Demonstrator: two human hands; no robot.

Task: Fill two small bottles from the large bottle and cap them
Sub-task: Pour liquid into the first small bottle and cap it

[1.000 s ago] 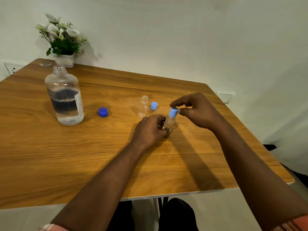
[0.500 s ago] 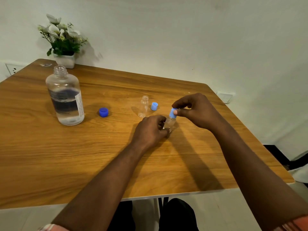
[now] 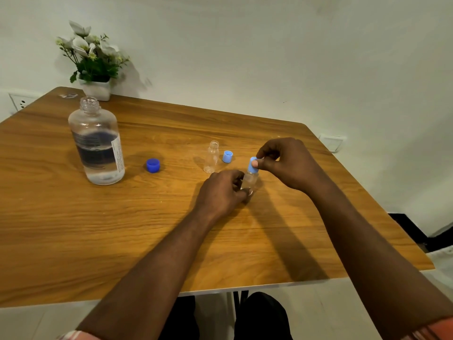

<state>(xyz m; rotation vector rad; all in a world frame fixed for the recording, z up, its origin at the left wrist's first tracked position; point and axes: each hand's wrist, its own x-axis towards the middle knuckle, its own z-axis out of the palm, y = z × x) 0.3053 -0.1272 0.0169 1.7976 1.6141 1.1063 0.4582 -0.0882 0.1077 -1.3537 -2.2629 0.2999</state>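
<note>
My left hand (image 3: 221, 192) grips the body of a small clear bottle (image 3: 250, 179) standing on the wooden table (image 3: 73, 229). My right hand (image 3: 288, 163) pinches the light blue cap (image 3: 252, 165) sitting on that bottle's neck. A second small clear bottle (image 3: 211, 157) stands uncapped just behind, with its light blue cap (image 3: 227, 156) lying open side up beside it. The large clear bottle (image 3: 96, 143) stands uncapped at the left, partly filled with clear liquid. Its dark blue cap (image 3: 153, 165) lies on the table between it and the small bottles.
A white pot of artificial flowers (image 3: 94, 65) stands at the table's far left corner against the wall. A wall socket (image 3: 20, 101) is at the far left. The table's front edge runs just above my knees.
My right thumb and fingers have closed tighter around the light blue cap and turned on it. The left hand keeps its hold on the small bottle. Nothing else has moved.
</note>
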